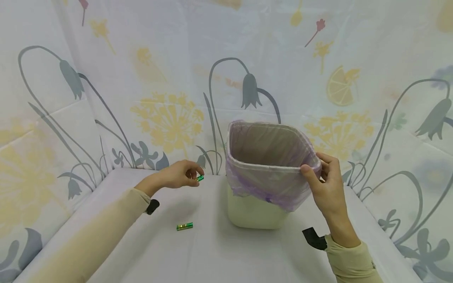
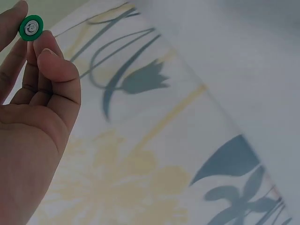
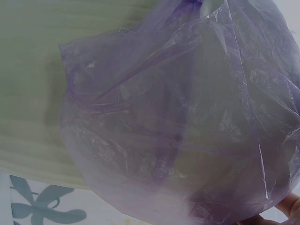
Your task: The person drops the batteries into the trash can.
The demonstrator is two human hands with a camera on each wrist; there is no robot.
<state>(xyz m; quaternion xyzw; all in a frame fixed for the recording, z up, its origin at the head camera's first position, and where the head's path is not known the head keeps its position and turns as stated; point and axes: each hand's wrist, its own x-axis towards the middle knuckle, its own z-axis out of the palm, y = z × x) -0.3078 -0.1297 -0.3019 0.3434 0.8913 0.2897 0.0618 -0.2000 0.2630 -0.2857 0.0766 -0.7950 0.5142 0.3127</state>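
My left hand (image 1: 179, 174) pinches a green battery (image 1: 199, 178) between thumb and fingers, held above the table to the left of the bin. In the left wrist view the end of this battery (image 2: 31, 28) faces the camera. A pale green trash bin (image 1: 253, 214) stands on the table, lined with a translucent purple bag (image 1: 269, 184) folded over its rim. At the rim's right corner my right hand (image 1: 327, 184) grips the bag-covered edge, thumb on the near side. A second green-and-gold battery (image 1: 185, 226) lies on the table, apart from both hands.
A white cloth covers the table (image 1: 209, 255). Behind it and at both sides hangs a white curtain (image 1: 177, 70) printed with grey and yellow flowers. Black straps (image 1: 315, 239) show at both wrists.
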